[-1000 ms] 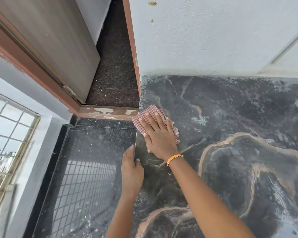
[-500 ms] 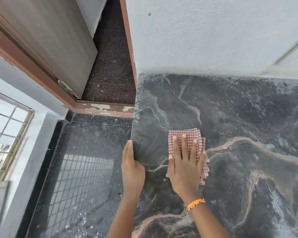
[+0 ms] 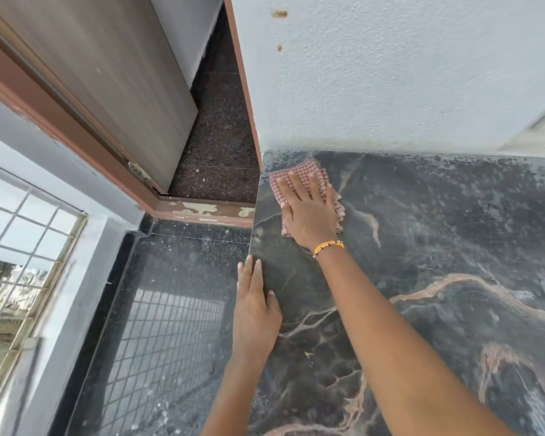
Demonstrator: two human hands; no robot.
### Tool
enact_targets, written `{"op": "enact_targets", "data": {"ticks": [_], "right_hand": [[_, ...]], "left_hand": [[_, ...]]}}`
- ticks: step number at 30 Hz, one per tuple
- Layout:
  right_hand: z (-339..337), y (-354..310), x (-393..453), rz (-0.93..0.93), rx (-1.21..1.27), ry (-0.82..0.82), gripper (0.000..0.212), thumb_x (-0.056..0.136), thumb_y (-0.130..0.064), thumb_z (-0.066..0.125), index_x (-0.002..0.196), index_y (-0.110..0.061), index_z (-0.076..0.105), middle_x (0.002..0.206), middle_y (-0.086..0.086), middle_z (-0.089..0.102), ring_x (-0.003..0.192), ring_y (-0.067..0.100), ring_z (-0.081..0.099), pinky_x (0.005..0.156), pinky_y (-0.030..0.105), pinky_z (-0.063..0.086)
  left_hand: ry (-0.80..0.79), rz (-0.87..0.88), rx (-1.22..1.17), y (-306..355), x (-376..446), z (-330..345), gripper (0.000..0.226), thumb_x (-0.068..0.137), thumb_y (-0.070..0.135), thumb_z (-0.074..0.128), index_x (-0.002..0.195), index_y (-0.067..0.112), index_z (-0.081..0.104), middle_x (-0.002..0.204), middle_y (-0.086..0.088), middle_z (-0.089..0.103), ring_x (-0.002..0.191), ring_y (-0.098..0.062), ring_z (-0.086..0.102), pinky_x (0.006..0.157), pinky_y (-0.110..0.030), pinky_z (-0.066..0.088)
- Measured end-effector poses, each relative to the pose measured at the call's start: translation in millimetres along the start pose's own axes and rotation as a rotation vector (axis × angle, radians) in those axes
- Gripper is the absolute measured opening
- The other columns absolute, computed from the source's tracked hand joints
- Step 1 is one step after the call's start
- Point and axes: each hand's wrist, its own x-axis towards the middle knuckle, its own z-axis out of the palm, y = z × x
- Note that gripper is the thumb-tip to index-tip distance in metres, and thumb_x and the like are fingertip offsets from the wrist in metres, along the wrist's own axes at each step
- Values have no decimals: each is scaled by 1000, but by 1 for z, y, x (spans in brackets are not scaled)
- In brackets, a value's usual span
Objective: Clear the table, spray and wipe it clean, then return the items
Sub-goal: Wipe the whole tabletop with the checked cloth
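— Where the picture begins on the left, what stands there?
— A barred window (image 3: 22, 253), left of the desk and well apart from it, with a grey door (image 3: 107, 80) in a brown frame above it. Between them and the desk lies the dark speckled floor (image 3: 177, 297), which shows the window bars as a reflection.

— And the desk itself?
— A dark marbled desk (image 3: 438, 247) with pale orange veins. Its far edge meets a white textured wall (image 3: 390, 73).

— Which hand comes first, going rightward?
— The left hand (image 3: 255, 313). It rests on the desk's left edge, fingers straight and together pointing away from the person, the thumb lying on the top. It holds nothing.

— Then the cloth?
— Yes. A red-and-white checked cloth (image 3: 309, 173), folded, lies flat on the desk near its far-left corner, just short of the wall and close to the left edge.

— And the other hand?
— The right hand (image 3: 306, 212) lies on the cloth, palm down, fingers spread and straight, pressing it to the desk rather than curling round it. Cloth shows beyond the fingertips and at the right of the hand. An orange beaded bracelet (image 3: 328, 247) circles that wrist, and the forearm runs back across the desk toward the lower right.
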Motion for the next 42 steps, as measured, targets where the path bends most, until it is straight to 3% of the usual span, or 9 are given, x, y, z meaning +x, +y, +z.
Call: {"op": "enact_targets", "data": {"ticks": [7, 10, 13, 15, 20, 24, 27, 35, 42], "right_hand": [[-6, 62, -59, 402, -27, 70, 55, 97, -36, 27, 150, -25, 12, 159, 1, 11, 145, 33, 2, 115, 58, 2], [2, 40, -89, 241, -123, 68, 58, 95, -37, 20, 150, -18, 11, 158, 2, 9, 146, 33, 3, 113, 57, -8], [6, 9, -82, -11, -193, 40, 61, 93, -39, 17, 149, -17, 12, 157, 0, 9, 145, 29, 9, 112, 56, -2], [8, -10, -56, -128, -169, -15, 60, 95, -40, 19, 150, -17, 7, 159, 0, 5, 146, 27, 3, 113, 53, -3], [12, -46, 26, -180, -66, -34, 61, 98, -35, 25, 150, -11, 3, 160, 6, -2, 147, 23, -3, 118, 46, 0], [5, -51, 74, -122, -40, -7, 62, 98, -33, 25, 149, -5, 4, 159, 11, 2, 146, 23, 1, 119, 43, 6], [0, -37, 81, -88, -19, 16, 59, 97, -30, 26, 149, -6, 9, 159, 10, 9, 146, 21, 6, 119, 42, 8], [-14, 64, 42, 126, -43, 102, 57, 97, -28, 26, 149, -10, 10, 159, 4, 9, 146, 16, 8, 118, 42, 7], [-35, 148, -3, 488, -92, 137, 57, 97, -33, 27, 150, -18, 12, 159, 1, 12, 145, 30, 4, 112, 61, 1]], "left_hand": [[-43, 17, 86, -3, 0, 5, 62, 93, 1, 33, 148, 11, 6, 157, 5, -6, 145, -12, -4, 119, -27, 8], [-29, 24, 112, -4, 1, 6, 63, 91, -2, 30, 148, 11, 5, 158, 3, -6, 145, -13, -4, 119, -30, 12], [-31, 19, 83, -4, 3, 6, 62, 92, -2, 30, 148, 11, 7, 157, 5, -5, 145, -13, -4, 119, -29, 12], [-42, 25, 86, -4, 4, 5, 61, 93, 3, 33, 148, 12, 6, 155, 7, -9, 145, -11, -7, 119, -26, 8], [-57, -7, 132, 2, 7, 6, 65, 95, 16, 39, 147, 12, 1, 149, 10, -20, 142, -12, -18, 119, -26, 0], [-77, -4, 253, 14, 13, 14, 67, 96, 25, 35, 146, 13, -8, 149, 6, -26, 129, -12, -36, 113, -25, -13], [-107, 30, 280, 22, 15, 20, 65, 97, 23, 32, 146, 13, -9, 144, 7, -30, 127, -15, -37, 110, -24, -17], [-156, 3, 366, 26, 12, 26, 68, 98, 32, 31, 144, 13, -15, 145, 4, -32, 134, -15, -31, 115, -28, -10], [-159, 19, 403, 26, 12, 25, 70, 98, 35, 30, 143, 13, -19, 142, 6, -36, 127, -10, -34, 115, -28, -9]]}}
